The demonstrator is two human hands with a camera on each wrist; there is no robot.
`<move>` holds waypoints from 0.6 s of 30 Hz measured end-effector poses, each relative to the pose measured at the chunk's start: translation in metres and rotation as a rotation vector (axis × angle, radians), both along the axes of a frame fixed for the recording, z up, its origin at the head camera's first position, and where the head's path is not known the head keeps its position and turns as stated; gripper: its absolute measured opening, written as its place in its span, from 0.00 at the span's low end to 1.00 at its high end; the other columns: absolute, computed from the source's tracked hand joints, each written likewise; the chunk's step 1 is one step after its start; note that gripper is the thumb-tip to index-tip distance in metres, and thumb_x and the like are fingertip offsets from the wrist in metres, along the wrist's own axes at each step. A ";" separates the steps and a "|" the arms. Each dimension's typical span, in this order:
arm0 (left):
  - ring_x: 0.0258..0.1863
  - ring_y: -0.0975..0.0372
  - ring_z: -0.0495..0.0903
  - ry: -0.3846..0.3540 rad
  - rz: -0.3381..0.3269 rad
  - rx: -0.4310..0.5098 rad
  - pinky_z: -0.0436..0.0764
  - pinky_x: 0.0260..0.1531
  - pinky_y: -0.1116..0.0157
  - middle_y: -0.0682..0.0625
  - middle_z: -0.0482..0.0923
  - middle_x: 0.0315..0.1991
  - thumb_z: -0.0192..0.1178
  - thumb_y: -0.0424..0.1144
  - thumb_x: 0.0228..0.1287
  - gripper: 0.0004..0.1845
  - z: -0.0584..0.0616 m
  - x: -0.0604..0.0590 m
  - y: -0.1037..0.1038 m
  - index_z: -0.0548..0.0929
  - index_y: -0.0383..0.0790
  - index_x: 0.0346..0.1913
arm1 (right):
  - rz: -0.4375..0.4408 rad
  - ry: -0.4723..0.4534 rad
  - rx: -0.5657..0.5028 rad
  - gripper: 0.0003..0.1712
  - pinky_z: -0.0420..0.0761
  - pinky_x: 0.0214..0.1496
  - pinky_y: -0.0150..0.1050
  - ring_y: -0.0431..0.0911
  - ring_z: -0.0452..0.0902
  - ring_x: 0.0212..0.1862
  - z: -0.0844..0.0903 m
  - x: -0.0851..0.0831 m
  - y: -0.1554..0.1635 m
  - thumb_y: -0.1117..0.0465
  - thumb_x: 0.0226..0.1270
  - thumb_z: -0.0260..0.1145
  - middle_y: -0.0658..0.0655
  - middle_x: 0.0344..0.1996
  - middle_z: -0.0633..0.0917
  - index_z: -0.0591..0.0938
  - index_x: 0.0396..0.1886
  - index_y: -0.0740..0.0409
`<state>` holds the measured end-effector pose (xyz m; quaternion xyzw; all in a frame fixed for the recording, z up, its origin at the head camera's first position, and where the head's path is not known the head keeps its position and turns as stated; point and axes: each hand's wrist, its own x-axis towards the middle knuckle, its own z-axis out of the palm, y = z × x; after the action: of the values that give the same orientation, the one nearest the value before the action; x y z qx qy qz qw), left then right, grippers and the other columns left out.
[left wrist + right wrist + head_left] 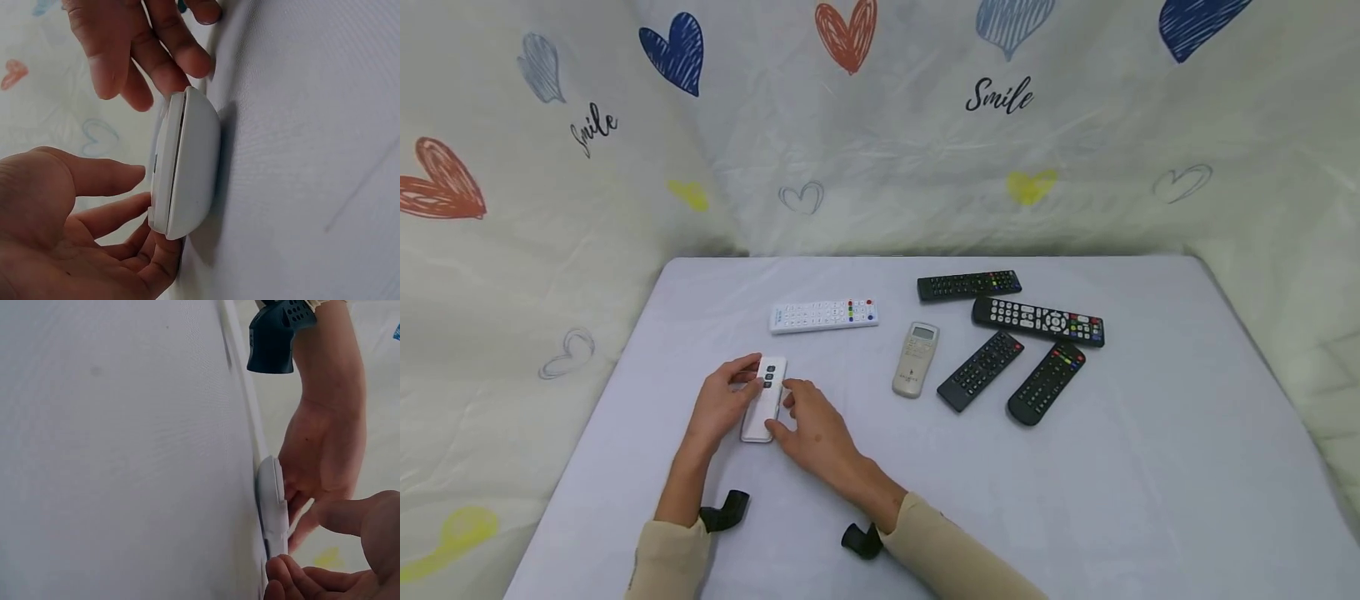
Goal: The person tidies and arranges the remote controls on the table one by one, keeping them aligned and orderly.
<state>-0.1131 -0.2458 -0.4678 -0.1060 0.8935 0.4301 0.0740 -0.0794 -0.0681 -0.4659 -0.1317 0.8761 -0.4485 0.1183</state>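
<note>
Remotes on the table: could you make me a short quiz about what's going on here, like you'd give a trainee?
1. True or false: the small white remote lies on the table between both hands.
2. How many black remotes lie to the right of the grey remote?
A. two
B. four
C. six
3. Fill in: the long white remote with coloured buttons lies ____ the hands, untouched.

Key
1. True. The left hand and the right hand touch its two long sides.
2. B. Four: black remotes at and.
3. Beyond, farther from the person.
</note>
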 end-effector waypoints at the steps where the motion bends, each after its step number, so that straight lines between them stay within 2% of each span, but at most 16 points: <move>1: 0.67 0.46 0.75 0.009 0.005 -0.012 0.76 0.63 0.51 0.38 0.75 0.70 0.58 0.35 0.76 0.27 0.000 0.000 0.002 0.72 0.39 0.75 | -0.004 -0.003 -0.004 0.34 0.79 0.42 0.28 0.41 0.80 0.48 0.001 -0.001 0.003 0.53 0.70 0.73 0.52 0.49 0.84 0.74 0.72 0.59; 3: 0.66 0.47 0.75 0.037 0.024 -0.044 0.77 0.63 0.49 0.39 0.76 0.69 0.57 0.37 0.76 0.26 0.001 0.000 0.005 0.73 0.39 0.74 | -0.017 0.001 -0.003 0.33 0.80 0.44 0.30 0.42 0.80 0.49 0.002 -0.003 0.009 0.54 0.72 0.72 0.52 0.51 0.84 0.74 0.72 0.57; 6: 0.65 0.47 0.76 0.119 0.065 -0.098 0.78 0.61 0.50 0.39 0.77 0.67 0.58 0.37 0.76 0.24 0.004 0.002 0.006 0.76 0.40 0.72 | -0.042 0.026 -0.002 0.32 0.82 0.47 0.31 0.42 0.81 0.51 0.004 -0.005 0.015 0.54 0.73 0.71 0.51 0.52 0.84 0.73 0.72 0.54; 10: 0.61 0.49 0.77 0.221 0.112 -0.119 0.77 0.49 0.63 0.41 0.78 0.63 0.60 0.37 0.75 0.21 0.008 0.005 0.012 0.81 0.42 0.68 | -0.069 0.084 -0.003 0.30 0.82 0.48 0.32 0.42 0.81 0.50 0.007 -0.011 0.025 0.55 0.73 0.70 0.49 0.50 0.84 0.75 0.71 0.51; 14: 0.55 0.52 0.77 0.299 0.107 -0.105 0.71 0.38 0.71 0.43 0.80 0.59 0.62 0.37 0.74 0.18 0.010 0.006 0.022 0.84 0.42 0.63 | -0.087 0.117 -0.039 0.27 0.83 0.49 0.33 0.43 0.81 0.51 0.012 -0.017 0.038 0.56 0.74 0.69 0.51 0.50 0.84 0.76 0.70 0.52; 18: 0.53 0.53 0.78 0.342 0.076 -0.090 0.72 0.37 0.71 0.45 0.81 0.57 0.64 0.37 0.73 0.16 0.009 0.008 0.034 0.86 0.42 0.60 | -0.128 0.120 -0.071 0.25 0.83 0.50 0.35 0.43 0.81 0.51 0.015 -0.022 0.052 0.57 0.75 0.68 0.51 0.51 0.84 0.77 0.69 0.52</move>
<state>-0.1054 -0.2118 -0.4590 -0.0683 0.9067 0.4039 -0.1000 -0.1013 -0.0159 -0.4509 -0.1063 0.8717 -0.4773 0.0319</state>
